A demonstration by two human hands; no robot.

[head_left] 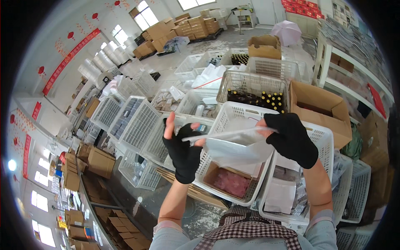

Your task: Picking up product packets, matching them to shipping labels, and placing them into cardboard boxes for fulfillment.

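A translucent plastic sheet (237,151) is stretched between my two hands, its upper edge taut and the rest hanging down; I cannot tell whether it is a bag. My left hand (183,152), in a black fingerless glove, pinches the left end, with one finger raised. The right hand (293,139), gloved the same way, is closed on the other end. Below the sheet stands a white plastic basket (204,175). Inside it a cardboard box (212,173) contains pink pieces (231,182), blurred and partly hidden.
To the right, a white basket (266,207) holds white and grey packets. Beyond are a crate (225,85) of dark bottles with yellow caps and an open cardboard box (321,104). More crates (135,121) stand to the left. A shelf rack (327,62) is at the far right.
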